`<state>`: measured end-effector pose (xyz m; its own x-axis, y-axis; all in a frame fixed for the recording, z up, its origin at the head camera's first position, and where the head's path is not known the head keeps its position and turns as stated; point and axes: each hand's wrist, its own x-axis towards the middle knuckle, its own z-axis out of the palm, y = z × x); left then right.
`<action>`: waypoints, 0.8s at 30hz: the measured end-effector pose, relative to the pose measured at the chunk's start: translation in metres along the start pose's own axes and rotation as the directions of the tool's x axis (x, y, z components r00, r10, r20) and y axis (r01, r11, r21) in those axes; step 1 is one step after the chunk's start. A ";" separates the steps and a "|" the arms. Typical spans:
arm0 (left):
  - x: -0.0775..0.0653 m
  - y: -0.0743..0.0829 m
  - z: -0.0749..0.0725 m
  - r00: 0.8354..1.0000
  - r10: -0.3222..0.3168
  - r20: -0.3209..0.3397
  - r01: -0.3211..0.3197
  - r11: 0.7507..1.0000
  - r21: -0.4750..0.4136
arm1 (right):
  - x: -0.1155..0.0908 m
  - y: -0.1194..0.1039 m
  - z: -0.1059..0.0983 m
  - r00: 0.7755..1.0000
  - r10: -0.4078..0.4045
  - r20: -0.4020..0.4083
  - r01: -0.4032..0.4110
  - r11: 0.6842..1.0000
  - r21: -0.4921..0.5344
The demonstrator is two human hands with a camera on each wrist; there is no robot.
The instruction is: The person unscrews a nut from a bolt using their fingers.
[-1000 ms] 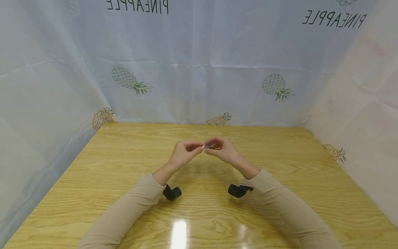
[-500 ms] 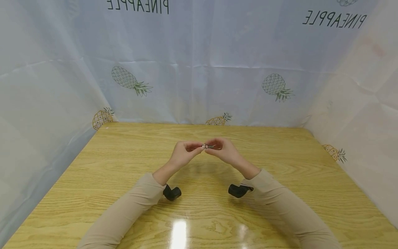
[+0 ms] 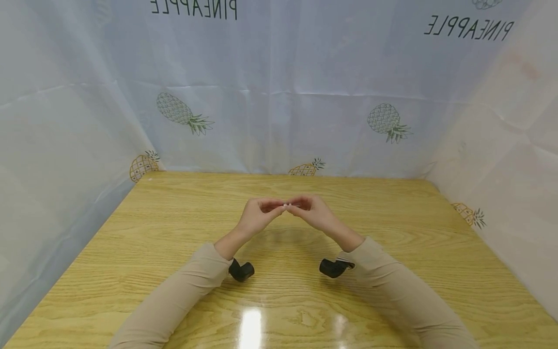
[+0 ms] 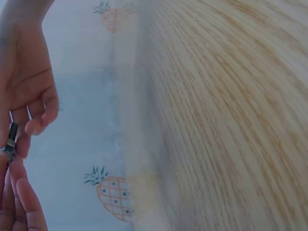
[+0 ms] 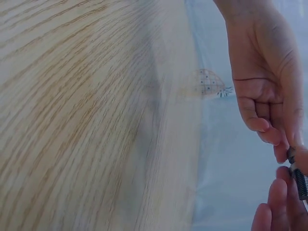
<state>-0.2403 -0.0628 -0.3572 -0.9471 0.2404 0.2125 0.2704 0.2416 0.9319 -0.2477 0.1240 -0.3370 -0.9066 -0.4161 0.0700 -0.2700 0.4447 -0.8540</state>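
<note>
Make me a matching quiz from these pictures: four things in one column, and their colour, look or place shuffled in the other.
Things:
1. threaded metal part
2. table
3. cloth backdrop
4. sleeves

Descriptions:
A. plain beige
B. printed with pineapples
C. held between the left hand and the right hand
D. yellowish, wood-grained

Right pairs: 1-C, 2-D, 3-B, 4-A

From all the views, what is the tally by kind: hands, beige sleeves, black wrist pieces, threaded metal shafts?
Hands: 2, left hand and right hand
Beige sleeves: 2, left and right
Black wrist pieces: 2, left and right
Threaded metal shaft: 1
Total: 7
</note>
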 end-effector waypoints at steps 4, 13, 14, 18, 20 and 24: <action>0.001 0.000 0.000 1.000 0.004 0.001 -0.004 1.000 -0.016 | -0.001 -0.001 0.000 1.000 -0.013 -0.027 0.014 1.000 0.009; 0.000 -0.001 0.001 1.000 -0.018 -0.001 0.018 1.000 0.002 | 0.000 0.000 0.000 0.999 0.036 0.022 -0.037 0.999 0.031; 0.000 -0.001 0.001 1.000 -0.016 0.000 0.016 1.000 0.001 | 0.000 0.000 0.000 0.999 0.037 0.021 -0.037 0.999 0.024; 0.000 -0.001 0.000 1.000 0.004 0.002 -0.004 1.000 -0.009 | 0.000 0.001 0.000 1.000 -0.008 -0.004 0.008 1.000 -0.007; 0.000 -0.001 0.000 1.000 0.007 0.002 -0.007 1.000 -0.014 | -0.001 0.001 -0.001 0.999 -0.032 -0.013 0.032 0.999 -0.016; 0.000 -0.001 0.001 1.000 -0.002 0.002 0.002 1.000 -0.008 | 0.000 0.001 -0.001 1.000 -0.030 0.003 0.030 1.000 0.001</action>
<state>-0.2410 -0.0624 -0.3586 -0.9473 0.2420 0.2101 0.2671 0.2342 0.9348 -0.2480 0.1253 -0.3378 -0.8971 -0.4315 0.0945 -0.2969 0.4307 -0.8522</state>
